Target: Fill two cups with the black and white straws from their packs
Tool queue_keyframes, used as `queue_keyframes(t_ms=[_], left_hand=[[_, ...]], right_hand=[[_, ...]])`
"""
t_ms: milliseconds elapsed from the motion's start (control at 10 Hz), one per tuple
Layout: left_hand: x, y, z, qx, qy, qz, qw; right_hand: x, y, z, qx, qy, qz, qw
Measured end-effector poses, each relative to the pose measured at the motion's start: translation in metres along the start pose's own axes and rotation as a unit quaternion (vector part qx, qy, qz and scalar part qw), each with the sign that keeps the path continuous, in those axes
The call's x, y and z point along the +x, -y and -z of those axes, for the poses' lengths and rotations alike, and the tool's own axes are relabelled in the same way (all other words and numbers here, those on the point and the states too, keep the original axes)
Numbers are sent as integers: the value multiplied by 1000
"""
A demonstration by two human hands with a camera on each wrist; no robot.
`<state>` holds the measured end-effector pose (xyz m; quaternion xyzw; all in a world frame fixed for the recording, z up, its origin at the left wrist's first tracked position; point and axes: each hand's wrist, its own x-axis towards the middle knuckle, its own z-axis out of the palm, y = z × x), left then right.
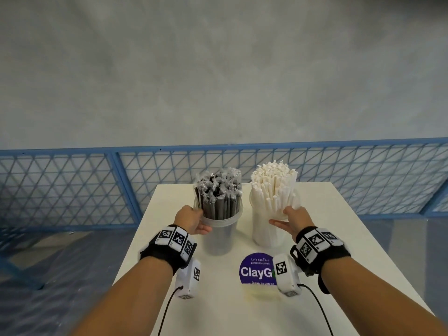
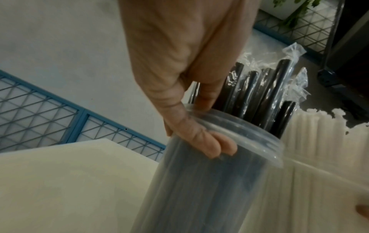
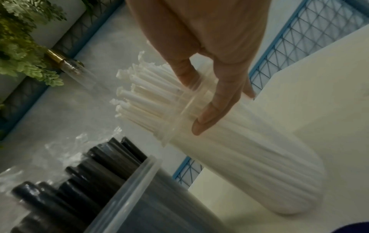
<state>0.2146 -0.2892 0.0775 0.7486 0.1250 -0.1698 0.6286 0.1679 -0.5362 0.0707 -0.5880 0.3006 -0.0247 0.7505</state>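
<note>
Two clear cups stand side by side on the white table (image 1: 339, 238). The left cup (image 1: 218, 238) holds black straws (image 1: 218, 197) in clear wrappers, also seen in the left wrist view (image 2: 259, 94). My left hand (image 1: 194, 220) pinches this cup's rim (image 2: 249, 124), with the thumb at the straws and the fingers (image 2: 211, 146) on the outer wall. The right cup (image 1: 266, 234) is packed with white straws (image 1: 274, 183). My right hand (image 1: 291, 218) holds it just below the rim (image 3: 179, 113), thumb across the near wall, fingers on the far side.
A round purple sticker (image 1: 254, 270) lies on the table in front of the cups. A blue mesh fence (image 1: 72, 185) runs behind the table, with a grey wall above. A green plant (image 3: 20, 39) and a glass bottle (image 3: 66, 63) stand off the table.
</note>
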Motion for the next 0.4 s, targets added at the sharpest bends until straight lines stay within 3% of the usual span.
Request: queue_keyframes(t_ms=[200, 400], left_hand=[[10, 9, -2, 2, 10, -9, 1000], [-12, 16, 9, 8, 13, -27, 1000]], right_hand=[[16, -8, -7, 26, 5, -13, 1000], [-24, -14, 10, -48, 34, -1, 998]])
